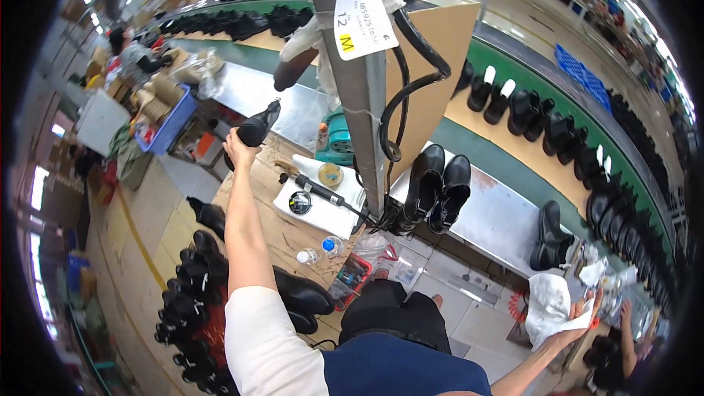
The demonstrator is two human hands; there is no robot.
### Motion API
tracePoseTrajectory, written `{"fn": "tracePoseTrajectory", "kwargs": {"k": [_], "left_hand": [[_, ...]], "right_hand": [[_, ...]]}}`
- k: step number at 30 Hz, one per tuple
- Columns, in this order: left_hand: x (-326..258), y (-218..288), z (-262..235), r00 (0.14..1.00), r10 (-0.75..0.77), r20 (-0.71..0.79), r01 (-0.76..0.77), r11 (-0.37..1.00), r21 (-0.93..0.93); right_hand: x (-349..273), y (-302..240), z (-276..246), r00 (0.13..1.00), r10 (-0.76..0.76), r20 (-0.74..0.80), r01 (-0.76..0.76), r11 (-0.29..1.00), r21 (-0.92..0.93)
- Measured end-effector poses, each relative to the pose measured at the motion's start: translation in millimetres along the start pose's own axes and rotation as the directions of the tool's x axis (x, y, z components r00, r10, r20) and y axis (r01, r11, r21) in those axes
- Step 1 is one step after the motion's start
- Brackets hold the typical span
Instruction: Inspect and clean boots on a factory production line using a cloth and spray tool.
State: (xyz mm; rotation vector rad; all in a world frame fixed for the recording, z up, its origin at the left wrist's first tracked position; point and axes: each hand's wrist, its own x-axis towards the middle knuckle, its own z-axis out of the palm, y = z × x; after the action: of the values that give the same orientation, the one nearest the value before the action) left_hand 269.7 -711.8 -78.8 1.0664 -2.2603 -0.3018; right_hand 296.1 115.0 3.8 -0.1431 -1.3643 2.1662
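Note:
My left arm stretches far forward, and my left hand (240,150) grips a black shoe (258,126) above the left end of the wooden bench. Out to the right, my right hand (576,326) is closed around a crumpled white cloth (548,301). A small red bit shows by its fingers, too small to name. On the bench between my arms lies a black hand tool (315,189) with a cable, on white paper (334,227). Beside it are a round tin (330,174) and a dark round lid or dish (299,202).
A metal post (350,73) with hanging cables rises ahead. Two black shoes (449,191) stand right of it; another pair (550,238) sits farther along the metal shelf. A conveyor (528,73) carries rows of shoes. Black shoes (194,308) crowd a rack at left. Co-workers sit beyond.

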Motion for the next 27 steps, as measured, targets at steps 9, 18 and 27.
{"fn": "tracePoseTrajectory", "kwargs": {"k": [9,18,27], "left_hand": [[36.7,9.9,31.0,0.986,0.163,0.044,-0.158,0.983,-0.095],[52.7,-1.1,42.6,0.888,0.447,-0.109,-0.459,0.877,-0.144],[48.8,8.5,35.2,0.977,0.208,0.042,-0.196,0.962,-0.190]], "right_hand": [[-60.5,-30.0,-28.4,0.991,0.079,0.110,-0.108,0.952,0.288],[-73.2,-24.7,-21.6,0.965,0.122,0.234,-0.199,0.919,0.340],[-100.9,-23.2,63.0,0.992,0.067,-0.104,-0.038,0.966,0.257]]}}
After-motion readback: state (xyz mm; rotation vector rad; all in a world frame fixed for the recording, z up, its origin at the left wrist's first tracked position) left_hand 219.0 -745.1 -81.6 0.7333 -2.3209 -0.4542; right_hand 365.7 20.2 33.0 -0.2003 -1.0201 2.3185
